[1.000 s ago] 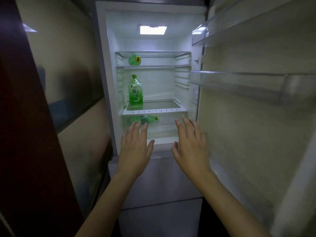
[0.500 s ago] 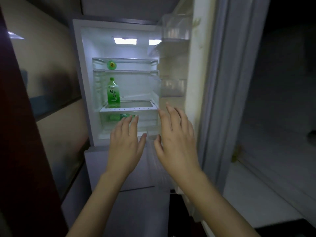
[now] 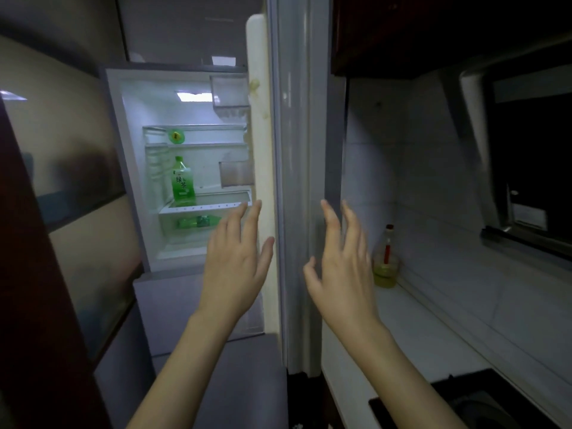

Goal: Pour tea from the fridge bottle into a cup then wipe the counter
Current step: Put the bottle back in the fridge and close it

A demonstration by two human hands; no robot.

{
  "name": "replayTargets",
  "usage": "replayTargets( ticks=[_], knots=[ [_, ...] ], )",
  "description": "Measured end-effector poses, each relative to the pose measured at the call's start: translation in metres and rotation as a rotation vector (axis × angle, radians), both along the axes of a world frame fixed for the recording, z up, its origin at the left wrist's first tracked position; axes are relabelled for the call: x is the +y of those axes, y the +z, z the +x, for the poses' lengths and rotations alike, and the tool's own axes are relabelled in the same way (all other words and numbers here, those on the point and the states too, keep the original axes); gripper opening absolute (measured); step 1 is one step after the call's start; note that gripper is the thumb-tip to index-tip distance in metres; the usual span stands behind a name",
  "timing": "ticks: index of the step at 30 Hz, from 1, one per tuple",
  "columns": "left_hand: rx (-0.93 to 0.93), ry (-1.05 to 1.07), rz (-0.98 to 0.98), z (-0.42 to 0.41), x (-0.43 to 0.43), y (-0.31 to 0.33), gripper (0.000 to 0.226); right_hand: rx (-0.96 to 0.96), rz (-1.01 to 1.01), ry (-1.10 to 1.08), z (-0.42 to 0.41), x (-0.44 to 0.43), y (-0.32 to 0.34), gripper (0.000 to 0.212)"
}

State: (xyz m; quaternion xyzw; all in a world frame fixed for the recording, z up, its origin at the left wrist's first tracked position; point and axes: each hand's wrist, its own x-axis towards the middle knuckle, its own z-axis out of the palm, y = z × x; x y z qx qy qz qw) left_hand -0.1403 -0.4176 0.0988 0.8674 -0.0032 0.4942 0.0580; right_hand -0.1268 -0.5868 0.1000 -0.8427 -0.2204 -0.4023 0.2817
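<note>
Swinging right vs. a sec ago, the view now has the fridge door [image 3: 294, 181] edge-on mid-frame, and the counter [image 3: 433, 320] w/ an oil bottle [image 3: 385, 261] has come in at right. Both hands stay raised and bare. The left hand [image 3: 238, 267] has its fingers straight and slightly spread before the open fridge. The right hand [image 3: 340, 274] has its fingers spread and a bit curved by the door's edge. The green tea bottle [image 3: 183, 181] stands upright on the middle shelf, well apart from either hand (a second bottle [image 3: 198, 222] lies on its side just below). No cup in view. The fetch prob. hasn't begun, and the reach inside comes first.
</note>
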Motion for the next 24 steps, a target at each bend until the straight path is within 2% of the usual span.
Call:
replayTargets(
  ticks=[4,7,12,17,20,24],
  knots=[
    [-0.025,-0.065,0.009,-0.001,-0.018,0.004,0.056,0.243,0.114,0.232,0.009,0.000,-0.016,0.085],
    [-0.045,-0.076,0.016,-0.004,-0.024,0.009,0.053,0.192,0.070,0.226,0.007,0.013,-0.030,0.087],
    [-0.047,-0.040,0.040,-0.014,-0.021,0.016,0.051,0.126,0.123,0.239,0.006,0.037,-0.035,0.088],
    [-0.063,-0.036,0.061,-0.019,0.001,0.026,0.050,0.158,0.215,0.451,0.005,0.073,-0.039,0.079],
    [-0.034,-0.032,0.056,-0.016,0.028,0.033,0.060,0.132,0.112,0.480,0.004,0.099,-0.042,0.075],
    [-0.036,-0.025,-0.021,-0.014,0.068,0.034,0.075,0.020,-0.085,0.352,0.013,0.139,-0.050,0.081]
  ],
)
